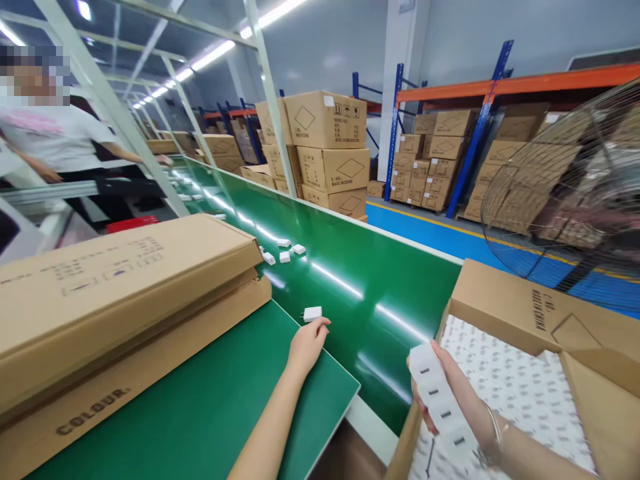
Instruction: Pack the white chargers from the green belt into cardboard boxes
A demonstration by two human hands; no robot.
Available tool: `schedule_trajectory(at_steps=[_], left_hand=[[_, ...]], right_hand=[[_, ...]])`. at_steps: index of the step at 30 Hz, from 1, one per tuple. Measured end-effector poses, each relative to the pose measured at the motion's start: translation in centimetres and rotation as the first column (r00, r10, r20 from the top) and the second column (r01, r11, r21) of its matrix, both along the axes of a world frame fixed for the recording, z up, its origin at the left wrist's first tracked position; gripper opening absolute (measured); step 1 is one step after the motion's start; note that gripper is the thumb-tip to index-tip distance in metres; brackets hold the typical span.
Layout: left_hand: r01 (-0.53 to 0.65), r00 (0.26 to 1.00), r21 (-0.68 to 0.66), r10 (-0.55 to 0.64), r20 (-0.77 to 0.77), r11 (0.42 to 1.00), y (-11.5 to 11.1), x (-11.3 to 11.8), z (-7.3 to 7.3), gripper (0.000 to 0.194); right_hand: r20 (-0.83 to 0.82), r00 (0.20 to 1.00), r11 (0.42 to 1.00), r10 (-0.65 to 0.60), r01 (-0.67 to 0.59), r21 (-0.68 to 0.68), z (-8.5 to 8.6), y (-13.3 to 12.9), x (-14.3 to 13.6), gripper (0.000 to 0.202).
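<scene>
My left hand [309, 343] reaches over the near edge of the green conveyor belt [370, 280], its fingers closed at a white charger plug [313, 313] whose metal prongs point left. On the right, my right hand [457, 387] holds a row of several white chargers [440, 397] side by side, their USB ports facing up. That row is above an open carton [505, 323] containing white patterned packaging [515, 393]. Farther up the belt lie several loose white chargers [285, 257].
Flat cardboard boxes [130, 267] are stacked on the green side table [200, 393] at left. A large wire fan [565, 187] stands at right. Another person [60, 127] is beside the line at far left. Stacked cartons [333, 170] stand behind the belt.
</scene>
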State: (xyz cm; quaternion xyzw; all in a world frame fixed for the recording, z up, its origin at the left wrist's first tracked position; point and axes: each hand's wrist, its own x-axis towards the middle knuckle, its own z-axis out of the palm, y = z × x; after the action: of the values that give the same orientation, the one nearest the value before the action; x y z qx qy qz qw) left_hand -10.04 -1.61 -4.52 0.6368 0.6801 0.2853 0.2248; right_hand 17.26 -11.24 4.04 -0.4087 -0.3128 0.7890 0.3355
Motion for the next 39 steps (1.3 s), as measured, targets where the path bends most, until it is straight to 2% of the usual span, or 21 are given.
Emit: schedule_trajectory(at_steps=[3, 7, 12, 23, 29, 39], left_hand=[[-0.004, 1.0, -0.004, 0.004, -0.014, 1.0, 0.0, -0.2, -0.5, 0.028], [-0.017, 1.0, -0.011, 0.017, -0.022, 1.0, -0.3, -0.3, -0.7, 0.027], [-0.044, 0.997, -0.034, 0.042, -0.065, 0.998, -0.6, 0.0, -0.2, 0.027], [-0.058, 0.994, -0.056, 0.052, -0.093, 0.997, -1.1, 0.3, 0.3, 0.028], [-0.075, 0.994, -0.055, 0.07, -0.087, 0.996, -1.0, 0.2, 0.3, 0.028], [-0.101, 0.99, -0.064, 0.094, -0.103, 0.993, -1.0, 0.1, 0.3, 0.029]], right_hand=[[-0.145, 0.984, 0.992, -0.1, 0.088, -0.088, 0.3, -4.3, 1.1, 0.049], [-0.289, 0.952, 0.993, -0.098, 0.075, -0.091, -0.3, -6.4, 1.7, 0.045], [-0.31, 0.947, 0.996, -0.08, 0.066, -0.054, -1.0, -6.8, 1.6, 0.046], [-0.329, 0.938, 0.993, -0.105, 0.081, -0.084, -1.3, -6.9, 2.6, 0.054], [-0.382, 0.917, 0.993, -0.11, 0.089, -0.073, -1.5, -6.9, 2.7, 0.05], [-0.372, 0.922, 0.994, -0.108, 0.088, -0.072, -1.9, -6.8, 2.6, 0.049]])
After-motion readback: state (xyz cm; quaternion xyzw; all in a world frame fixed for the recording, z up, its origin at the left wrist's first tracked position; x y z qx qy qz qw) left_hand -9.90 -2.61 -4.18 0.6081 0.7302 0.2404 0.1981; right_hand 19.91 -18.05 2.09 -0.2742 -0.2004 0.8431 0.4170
